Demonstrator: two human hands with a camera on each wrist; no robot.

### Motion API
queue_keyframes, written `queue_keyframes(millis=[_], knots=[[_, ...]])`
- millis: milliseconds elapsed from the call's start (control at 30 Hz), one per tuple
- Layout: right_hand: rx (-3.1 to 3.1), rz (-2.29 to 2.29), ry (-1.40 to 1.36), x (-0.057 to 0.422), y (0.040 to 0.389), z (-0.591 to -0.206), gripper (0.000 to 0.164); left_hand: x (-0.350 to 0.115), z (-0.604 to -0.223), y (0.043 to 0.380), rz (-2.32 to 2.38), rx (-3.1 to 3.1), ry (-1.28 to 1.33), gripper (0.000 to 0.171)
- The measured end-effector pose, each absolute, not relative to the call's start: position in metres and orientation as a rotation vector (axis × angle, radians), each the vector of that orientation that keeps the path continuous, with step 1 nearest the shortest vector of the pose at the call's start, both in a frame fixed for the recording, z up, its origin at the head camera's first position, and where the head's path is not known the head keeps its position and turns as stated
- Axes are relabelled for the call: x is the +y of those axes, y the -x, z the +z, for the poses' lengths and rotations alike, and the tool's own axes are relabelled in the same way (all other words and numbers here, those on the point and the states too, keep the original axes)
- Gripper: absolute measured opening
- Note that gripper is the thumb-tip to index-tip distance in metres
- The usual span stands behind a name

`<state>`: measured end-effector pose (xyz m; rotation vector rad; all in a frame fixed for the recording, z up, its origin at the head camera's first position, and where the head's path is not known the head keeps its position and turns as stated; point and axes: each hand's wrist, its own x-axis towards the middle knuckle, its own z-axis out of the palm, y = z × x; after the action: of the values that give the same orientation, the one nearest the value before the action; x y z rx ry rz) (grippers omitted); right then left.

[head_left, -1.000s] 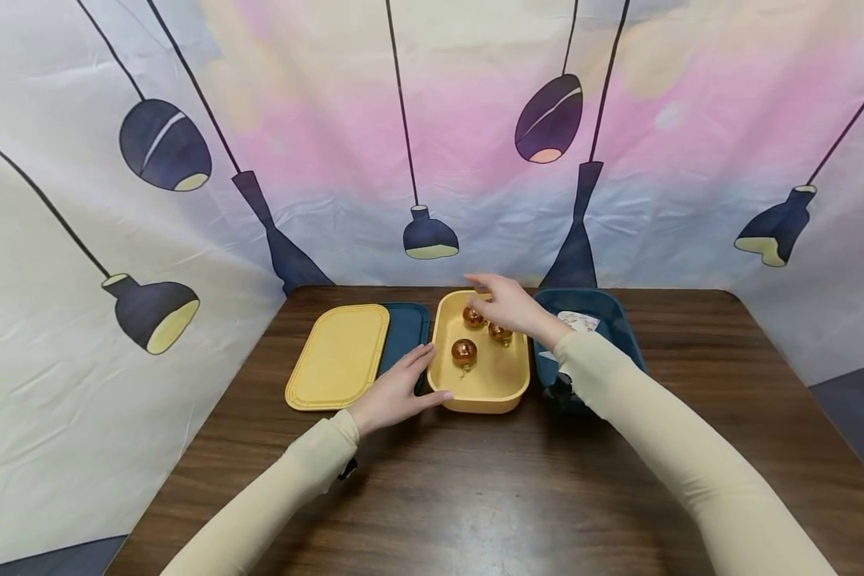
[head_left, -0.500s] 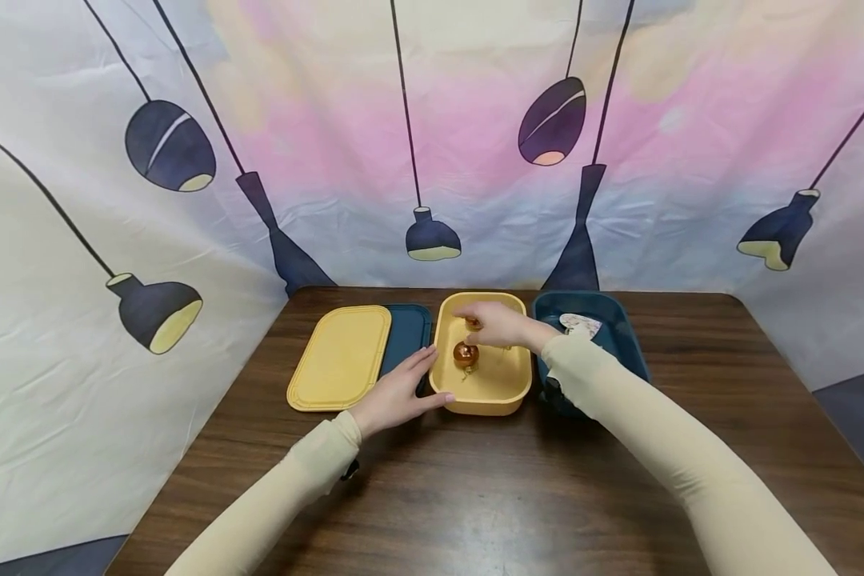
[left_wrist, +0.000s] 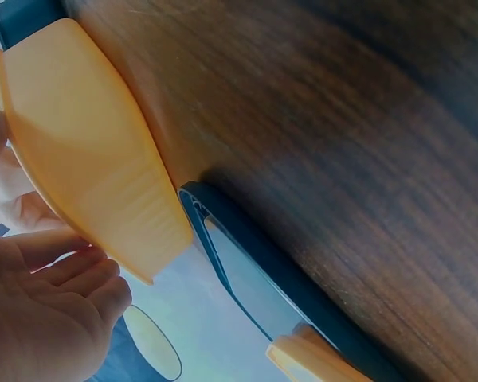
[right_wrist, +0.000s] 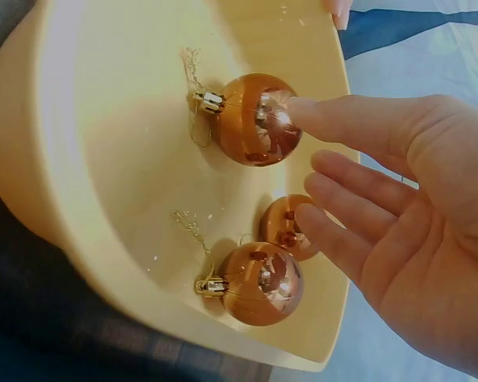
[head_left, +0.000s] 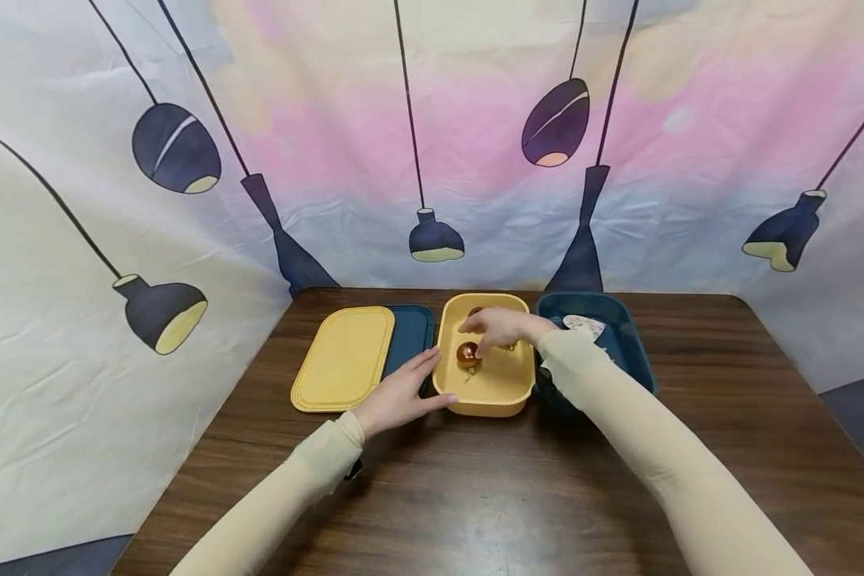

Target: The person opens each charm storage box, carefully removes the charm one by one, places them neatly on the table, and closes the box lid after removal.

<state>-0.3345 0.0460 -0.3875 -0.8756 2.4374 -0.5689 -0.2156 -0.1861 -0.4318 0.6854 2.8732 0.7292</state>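
Three shiny copper Christmas baubles lie in a yellow box (head_left: 493,390), one bauble (right_wrist: 257,131) apart from the other two (right_wrist: 263,285). Gold caps and thin gold strings show on two of them. My right hand (head_left: 506,326) reaches into the box from the right, fingers loosely spread. In the right wrist view its thumb tip overlaps the edge of the single bauble, and another fingertip overlaps the rear bauble (right_wrist: 280,227). My left hand (head_left: 398,394) rests against the box's left front corner, fingers at the left rim and thumb at the front rim.
A dark blue box (head_left: 630,352) stands to the right of the yellow one, with a patterned light heart-shaped piece (head_left: 583,325) inside. Left of the yellow box, a yellow lid (head_left: 344,356) overlaps a dark blue lid (head_left: 410,332). A lamp-patterned cloth (head_left: 490,240) hangs behind the table.
My right hand has come down from above the box's far rim into the box, toward the nearer bauble. The left hand has stayed at the corner. The baubles look unmoved.
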Motion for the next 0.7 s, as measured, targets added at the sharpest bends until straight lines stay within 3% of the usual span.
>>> queue_keyframes(millis=[700], knots=[[2.421, -0.516, 0.913, 0.043, 0.339, -0.404, 0.065, -0.187, -0.434, 0.216, 0.740, 2.860, -0.675, 0.093]])
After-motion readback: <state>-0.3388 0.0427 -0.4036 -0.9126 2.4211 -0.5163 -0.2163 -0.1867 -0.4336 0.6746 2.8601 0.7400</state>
